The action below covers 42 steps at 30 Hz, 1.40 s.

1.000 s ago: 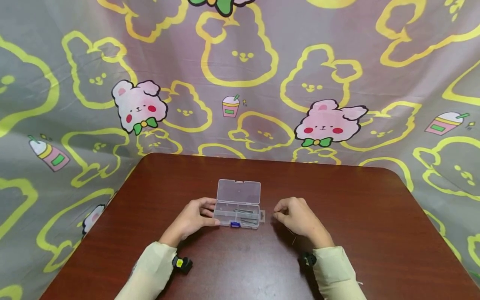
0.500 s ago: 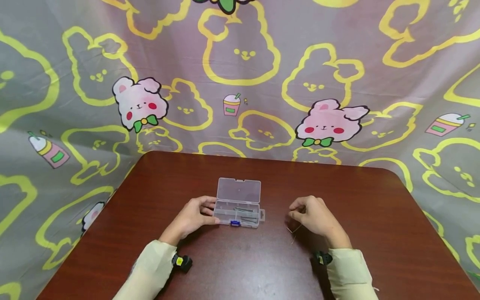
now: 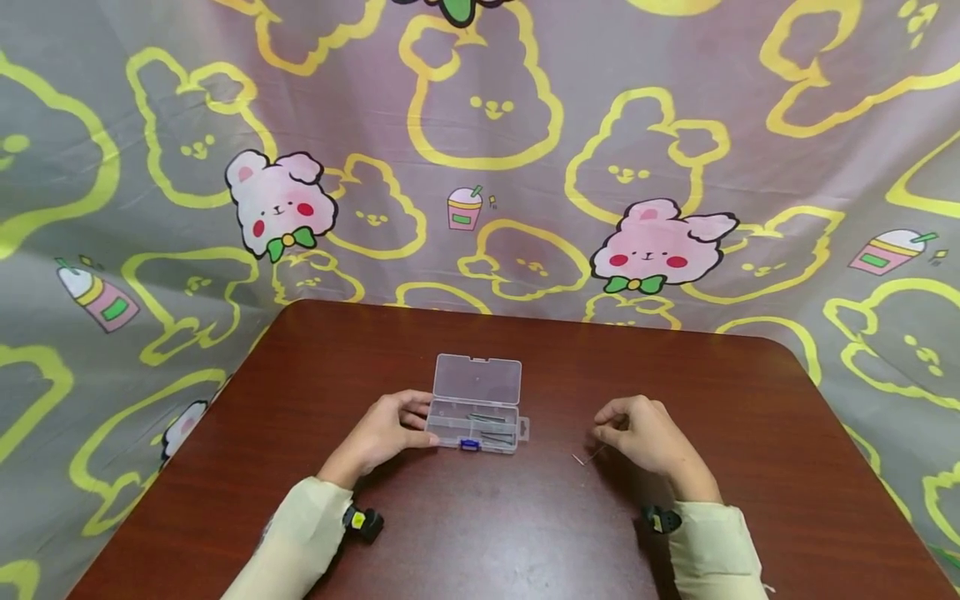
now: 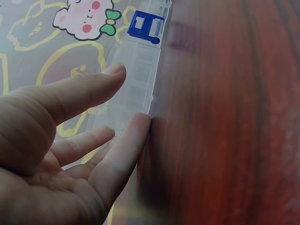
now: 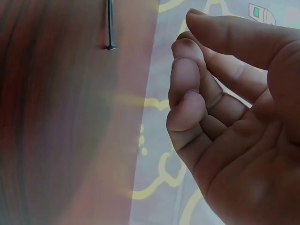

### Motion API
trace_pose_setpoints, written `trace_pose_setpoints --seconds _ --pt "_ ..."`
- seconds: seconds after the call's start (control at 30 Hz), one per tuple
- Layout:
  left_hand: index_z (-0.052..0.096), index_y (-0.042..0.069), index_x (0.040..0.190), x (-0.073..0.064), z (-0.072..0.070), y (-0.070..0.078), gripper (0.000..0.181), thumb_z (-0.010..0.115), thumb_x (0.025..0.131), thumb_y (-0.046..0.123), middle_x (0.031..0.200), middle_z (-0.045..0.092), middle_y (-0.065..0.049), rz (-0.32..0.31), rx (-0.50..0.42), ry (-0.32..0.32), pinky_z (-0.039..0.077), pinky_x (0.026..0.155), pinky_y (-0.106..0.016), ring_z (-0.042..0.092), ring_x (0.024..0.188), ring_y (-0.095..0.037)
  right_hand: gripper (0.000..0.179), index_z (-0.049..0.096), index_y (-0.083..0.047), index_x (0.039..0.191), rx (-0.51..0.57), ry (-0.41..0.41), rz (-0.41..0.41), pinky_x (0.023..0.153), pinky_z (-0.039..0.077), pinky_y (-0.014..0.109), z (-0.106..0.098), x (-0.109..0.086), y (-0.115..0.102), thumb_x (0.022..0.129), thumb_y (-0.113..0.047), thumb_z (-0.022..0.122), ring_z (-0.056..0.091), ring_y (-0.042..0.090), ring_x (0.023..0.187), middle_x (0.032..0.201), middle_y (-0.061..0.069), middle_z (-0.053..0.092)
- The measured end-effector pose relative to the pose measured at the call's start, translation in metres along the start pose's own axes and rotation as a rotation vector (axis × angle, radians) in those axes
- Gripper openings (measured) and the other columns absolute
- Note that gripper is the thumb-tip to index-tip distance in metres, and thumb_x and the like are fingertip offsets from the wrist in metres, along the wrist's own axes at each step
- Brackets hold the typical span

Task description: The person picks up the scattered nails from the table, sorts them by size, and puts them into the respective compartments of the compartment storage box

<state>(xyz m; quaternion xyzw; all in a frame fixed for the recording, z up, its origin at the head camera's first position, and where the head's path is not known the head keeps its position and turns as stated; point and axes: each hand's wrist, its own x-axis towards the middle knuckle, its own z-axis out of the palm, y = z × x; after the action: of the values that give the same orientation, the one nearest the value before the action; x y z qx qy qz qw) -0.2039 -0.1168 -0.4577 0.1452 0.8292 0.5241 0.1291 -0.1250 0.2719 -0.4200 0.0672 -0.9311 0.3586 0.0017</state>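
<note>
A clear plastic organizer box (image 3: pixel 447 432) with a blue latch (image 3: pixel 470 446) stands with its lid raised. Several dark nails (image 3: pixel 491 438) lie in its right-hand compartments. My left hand (image 3: pixel 381 439) is at the box's left end; its thumb rests at the front rim and the fingers reach behind the side. To the right of the box, my right hand (image 3: pixel 648 437) hovers with loosely curled fingers and nothing visible in them. On the table near it are thin nails (image 3: pixel 578 460), one of which, a nail (image 5: pixel 110 28), shows its head in the right wrist view.
A brown wooden table (image 3: pixel 480 533) carries everything. Behind it hangs a grey curtain (image 3: pixel 525 192) printed with yellow outlines and pink bunnies. The box's hanging tab (image 3: pixel 524 429) sticks out on its right. The raised lid (image 3: pixel 477 380) leans back.
My right hand has moved right, away from the box, and the thin nails on the table have come into plainer sight. The left hand and the box have stayed in place.
</note>
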Motion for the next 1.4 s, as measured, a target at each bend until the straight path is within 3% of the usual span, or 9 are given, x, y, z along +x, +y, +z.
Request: trace_pose_setpoints --seconds 0.67,1.4 --pt "0.063 0.001 0.13 0.0 0.002 0.002 0.063 0.09 0.074 0.006 0.108 0.068 -0.006 -0.018 0.011 0.007 0.055 0.077 -0.036 0.065 0.093 -0.02 0.012 0.077 -0.01 0.092 -0.064 -0.109 0.007 0.065 0.051 0.033 0.0 -0.006 0.013 0.084 -0.002 0.079 0.063 0.01 0.073 0.081 -0.006 0.069" --pt "0.062 0.0 0.13 0.0 0.002 0.002 0.064 0.09 0.073 0.005 0.109 0.068 -0.009 0.0 0.017 0.011 0.055 0.077 -0.036 0.066 0.093 -0.021 0.019 0.074 -0.016 0.079 -0.161 -0.12 -0.031 0.065 0.049 0.033 0.005 0.0 0.014 0.075 -0.001 0.085 0.06 0.007 0.067 0.07 -0.01 0.067"
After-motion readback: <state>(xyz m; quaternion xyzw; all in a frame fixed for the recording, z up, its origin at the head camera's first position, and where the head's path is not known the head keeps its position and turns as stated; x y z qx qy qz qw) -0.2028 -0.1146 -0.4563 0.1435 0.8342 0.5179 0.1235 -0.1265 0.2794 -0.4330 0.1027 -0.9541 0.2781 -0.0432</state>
